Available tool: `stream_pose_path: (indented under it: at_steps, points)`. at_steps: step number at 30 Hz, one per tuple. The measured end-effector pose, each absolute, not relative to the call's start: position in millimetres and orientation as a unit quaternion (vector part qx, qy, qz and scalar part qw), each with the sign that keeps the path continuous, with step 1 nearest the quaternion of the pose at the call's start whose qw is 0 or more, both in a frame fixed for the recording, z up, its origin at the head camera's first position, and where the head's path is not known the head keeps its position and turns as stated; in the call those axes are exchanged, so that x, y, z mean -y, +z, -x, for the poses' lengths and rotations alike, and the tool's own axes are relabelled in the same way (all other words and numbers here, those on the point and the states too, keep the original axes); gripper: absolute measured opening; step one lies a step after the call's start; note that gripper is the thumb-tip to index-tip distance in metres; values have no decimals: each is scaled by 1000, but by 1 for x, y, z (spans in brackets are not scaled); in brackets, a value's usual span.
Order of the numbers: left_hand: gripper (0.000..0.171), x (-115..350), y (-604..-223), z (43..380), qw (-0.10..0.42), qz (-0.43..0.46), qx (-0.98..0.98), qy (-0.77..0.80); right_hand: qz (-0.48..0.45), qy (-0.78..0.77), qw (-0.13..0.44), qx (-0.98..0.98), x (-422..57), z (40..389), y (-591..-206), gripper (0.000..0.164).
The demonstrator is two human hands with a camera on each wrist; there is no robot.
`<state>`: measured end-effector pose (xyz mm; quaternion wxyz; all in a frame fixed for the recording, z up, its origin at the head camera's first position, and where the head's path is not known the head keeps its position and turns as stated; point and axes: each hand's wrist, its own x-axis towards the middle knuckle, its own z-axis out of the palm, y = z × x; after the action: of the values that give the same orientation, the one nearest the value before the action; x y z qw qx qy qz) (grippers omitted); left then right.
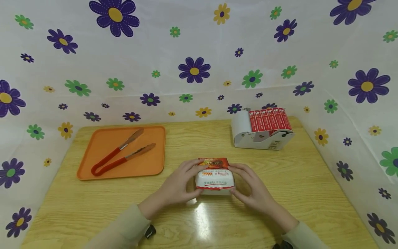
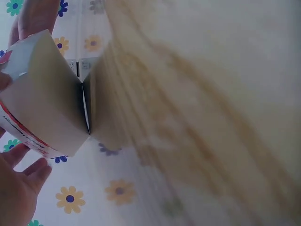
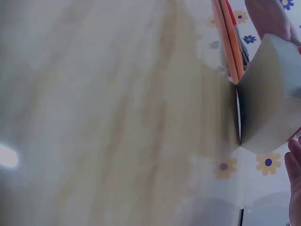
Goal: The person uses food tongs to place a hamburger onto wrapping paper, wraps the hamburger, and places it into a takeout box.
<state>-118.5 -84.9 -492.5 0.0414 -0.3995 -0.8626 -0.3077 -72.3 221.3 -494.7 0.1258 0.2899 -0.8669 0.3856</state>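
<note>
A small white and red printed burger box (image 1: pixel 215 179) sits on the wooden table with its lid down. My left hand (image 1: pixel 180 182) holds its left side, thumb at the near corner and fingers over the far top edge. On the opposite side my right hand (image 1: pixel 255 190) grips it in the same way, thumb low at the near right corner. The left wrist view shows a plain pale side of the box (image 2: pixel 51 103), tilted by the camera angle. Another blank side of the box (image 3: pixel 268 99) appears in the right wrist view. The box's inside is hidden.
To the left lies an orange tray (image 1: pixel 124 169) with red-handled tongs (image 1: pixel 107 161) on it. A white holder (image 1: pixel 258 141) with several red packets (image 1: pixel 269 120) stands at the back right. Flower-patterned cloth (image 1: pixel 199 41) walls in the table's back and sides.
</note>
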Motion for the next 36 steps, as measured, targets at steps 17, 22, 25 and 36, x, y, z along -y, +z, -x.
stream_pose_path:
  at_steps: [17, 22, 25, 36]
  points:
    - [63, 84, -492, 128, -29, 353, 835, -421, -232, 539, 56, 807, -210, 93, -487, 54]
    - [62, 82, -495, 128, -55, 351, 811, -464, -202, 584, 1, 787, -211, 97, -485, 54]
    - [62, 80, -495, 127, -78, 345, 797, -490, -179, 600, -31, 779, -212, 98, -483, 55]
    - [62, 79, -494, 126, -125, 324, 780, -521, -136, 616, -91, 770, -210, 104, -476, 59]
